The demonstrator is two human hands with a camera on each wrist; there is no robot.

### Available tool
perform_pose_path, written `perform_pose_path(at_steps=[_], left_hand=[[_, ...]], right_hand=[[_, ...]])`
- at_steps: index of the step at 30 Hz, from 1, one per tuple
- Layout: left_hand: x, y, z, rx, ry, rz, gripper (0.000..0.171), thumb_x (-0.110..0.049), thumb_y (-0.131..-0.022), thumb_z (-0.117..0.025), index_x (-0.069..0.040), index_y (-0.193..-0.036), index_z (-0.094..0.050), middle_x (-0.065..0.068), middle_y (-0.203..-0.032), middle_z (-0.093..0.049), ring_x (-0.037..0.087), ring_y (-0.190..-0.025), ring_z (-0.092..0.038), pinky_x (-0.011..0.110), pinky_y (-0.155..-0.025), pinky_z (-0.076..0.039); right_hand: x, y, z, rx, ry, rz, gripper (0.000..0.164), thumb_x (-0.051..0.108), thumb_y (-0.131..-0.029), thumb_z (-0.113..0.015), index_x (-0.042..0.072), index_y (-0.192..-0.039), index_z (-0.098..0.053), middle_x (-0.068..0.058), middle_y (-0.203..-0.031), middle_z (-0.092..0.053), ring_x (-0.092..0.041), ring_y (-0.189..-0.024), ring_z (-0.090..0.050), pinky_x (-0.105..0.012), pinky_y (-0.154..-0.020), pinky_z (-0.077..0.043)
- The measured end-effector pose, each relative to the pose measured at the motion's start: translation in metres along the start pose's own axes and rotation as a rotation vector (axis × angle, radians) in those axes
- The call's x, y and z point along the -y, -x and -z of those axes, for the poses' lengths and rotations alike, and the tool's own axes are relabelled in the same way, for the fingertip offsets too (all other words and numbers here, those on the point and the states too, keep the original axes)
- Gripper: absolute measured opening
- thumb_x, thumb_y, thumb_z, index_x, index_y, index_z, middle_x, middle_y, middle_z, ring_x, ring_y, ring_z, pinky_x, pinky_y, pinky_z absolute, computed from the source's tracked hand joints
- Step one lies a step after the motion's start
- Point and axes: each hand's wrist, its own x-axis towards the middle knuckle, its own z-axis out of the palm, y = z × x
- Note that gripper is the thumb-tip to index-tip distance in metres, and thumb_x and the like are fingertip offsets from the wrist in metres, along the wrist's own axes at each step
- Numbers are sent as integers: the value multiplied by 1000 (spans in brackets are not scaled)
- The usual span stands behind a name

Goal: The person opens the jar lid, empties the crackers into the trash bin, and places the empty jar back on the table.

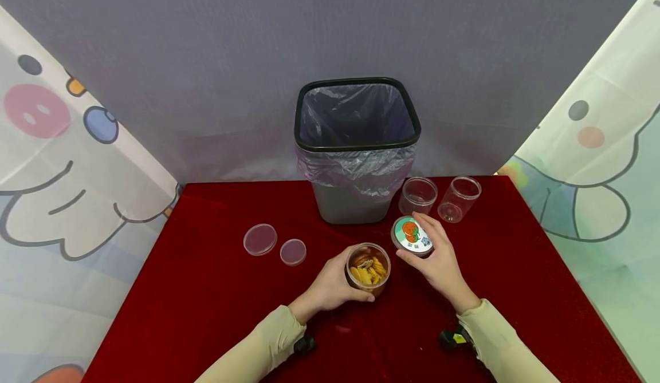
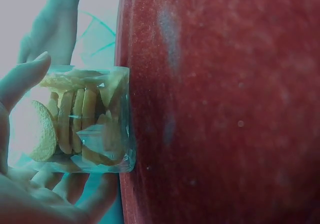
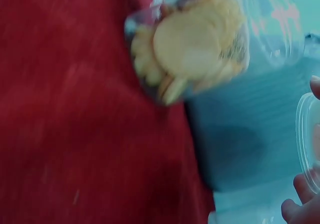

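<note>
My left hand [image 1: 331, 284] grips a clear plastic jar [image 2: 107, 121], thumb on the near side and fingers behind. The jar has no lid on and holds yellow chips or crackers [image 1: 368, 272] and round sandwich biscuits [image 2: 80, 114]. To its right, my right hand [image 1: 439, 261] pinches a round lid [image 1: 414, 235] by its edges, fingers at the far side and thumb at the near side. A white and green label with an orange fruit picture covers the lid's top. The lid is apart from the jar.
A grey bin [image 1: 356, 202] with a black rim and clear liner stands at the back. Two clear jars [image 1: 419, 193] [image 1: 458, 200] stand to its right. Two clear lids [image 1: 260, 240] [image 1: 293, 252] lie left on the red cloth [image 1: 206, 308].
</note>
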Motion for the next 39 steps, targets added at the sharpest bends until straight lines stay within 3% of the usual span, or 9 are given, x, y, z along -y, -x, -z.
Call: perform_pose_path(at_steps=[6,10,13,19,25,33,39], left_hand=[[1,0,0,4,-7,6,100,-27,-65,-96,-25,-149,-41,-11,-138,-54,10,-125,-52,37,-106,-41],[0,1,1,6,-2,18,100,-28,-65,-96,-27,-149,-41,-11,-138,-54,11,-125,-52,38,-106,-41],[0,1,1,6,-3,21,99,-28,-66,-96,-27,-149,-41,-11,-138,-54,11,-126,-52,38,-106,-40],[-1,1,1,11,-1,26,101,-26,-66,-96,-27,-149,-40,-11,-138,-53,11,-126,-51,38,-107,-40],[-1,0,1,18,4,25,99,-24,-66,-96,-27,-148,-41,-12,-139,-53,10,-126,-51,38,-107,-40],[0,0,1,24,4,28,98,-24,-67,-95,-29,-148,-41,-13,-139,-52,9,-126,-50,37,-107,-40],[0,0,1,19,4,31,98,-23,-66,-96,-28,-147,-42,-12,-139,-52,9,-126,-50,37,-107,-39]], right_hand=[[-23,1,14,-2,86,-14,84,15,-78,-87,9,-150,-44,-10,-148,-42,-25,-127,-45,-16,-98,-32],[-36,-1,24,2,152,-74,85,22,-80,-86,3,-150,-42,-16,-150,-38,-35,-132,-41,-40,-102,-36],[-47,-4,31,0,187,-113,86,25,-81,-85,-2,-149,-41,-20,-148,-38,-39,-127,-44,-54,-96,-36],[-66,-7,46,22,240,-165,88,28,-80,-86,-6,-148,-41,-27,-145,-38,-44,-121,-45,-58,-94,-37],[-79,-7,61,138,313,-245,93,38,-83,-82,-9,-148,-36,-31,-144,-35,-47,-121,-43,-62,-96,-36],[-82,-7,66,219,344,-261,100,38,-80,-84,-11,-149,-32,-33,-145,-32,-48,-123,-42,-62,-98,-35],[-85,-6,66,220,337,-265,103,39,-79,-85,-9,-151,-30,-33,-145,-32,-48,-121,-43,-63,-97,-35]])
